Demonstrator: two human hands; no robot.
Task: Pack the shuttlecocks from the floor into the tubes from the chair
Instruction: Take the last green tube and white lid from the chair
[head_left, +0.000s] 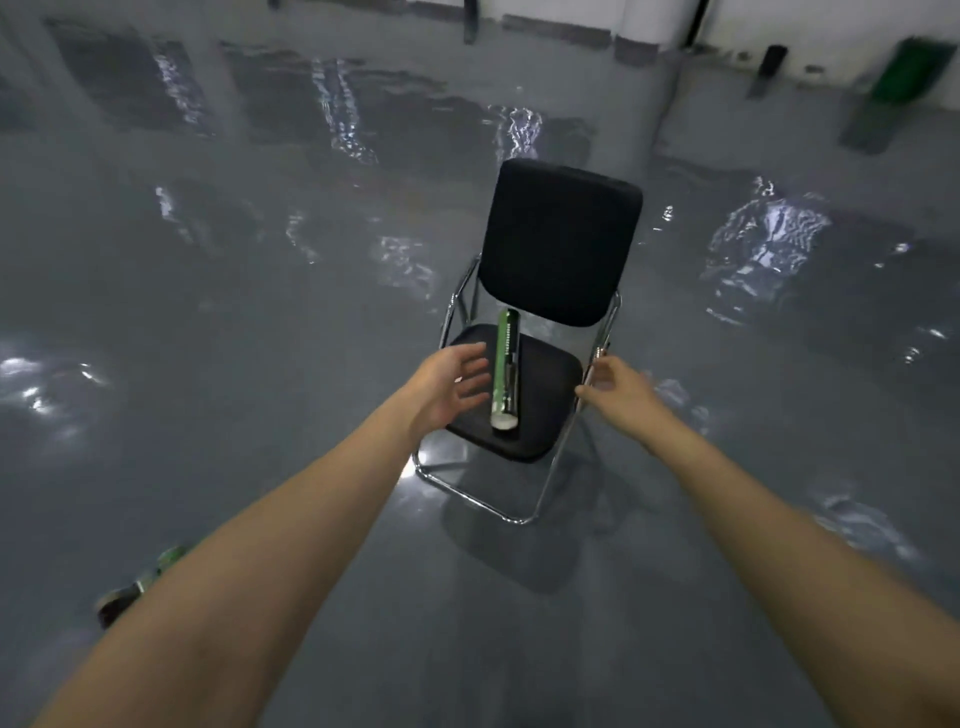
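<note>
So, big glossy grey floor all round, and in the middle of it a black folding chair with a chrome frame. One green tube lies along the seat, white cap end toward the camera, far end up by the backrest. Both hands are out in front with nothing in them: left hand wide open, fingers spread, palm turned to the tube and just beside it; right hand loosely open at the seat's right edge, near the frame (touching or not, can't tell). Looks like the fetch-the-tube step, packing not started. Next move wants the left hand to close round the tube's middle and lift it level. Blurry green bit low left behind the forearm, no idea what, and no shuttlecocks I can make out
</note>
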